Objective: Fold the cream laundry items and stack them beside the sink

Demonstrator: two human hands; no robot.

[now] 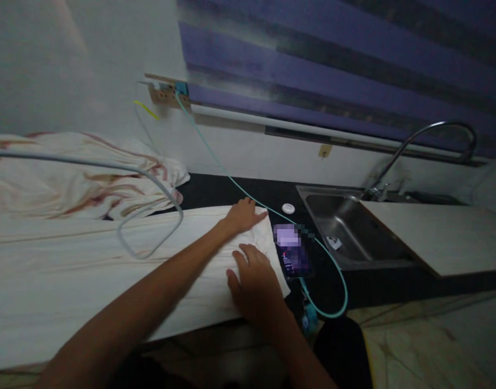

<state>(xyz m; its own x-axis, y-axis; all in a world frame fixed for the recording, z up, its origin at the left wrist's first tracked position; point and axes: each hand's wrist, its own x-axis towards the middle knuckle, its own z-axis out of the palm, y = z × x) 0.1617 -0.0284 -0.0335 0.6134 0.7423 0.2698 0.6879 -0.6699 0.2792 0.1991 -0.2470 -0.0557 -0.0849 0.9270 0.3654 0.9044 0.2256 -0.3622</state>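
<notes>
A long white cloth [159, 286] is spread over the dark counter, with its narrow end towards the middle. My left hand [243, 216] lies on the cloth's far corner, thumb stretched to the right and fingers reaching over the far edge. Nearer to me, my right hand [254, 278] rests palm down on the same end, fingers apart. Some small creases show in the fabric between the two hands. Just right of the cloth's end lies a phone [292, 251], its screen lit and partly blurred, with a teal cable [235, 183] around it.
A grey cord [162, 189] loops above the cloth at the left. Behind it is a bunched, brown-stained white cloth [89, 178]. To the right are a small white disc [288, 208], a steel sink [353, 227] with a curved tap [410, 140], and a pale board [442, 232].
</notes>
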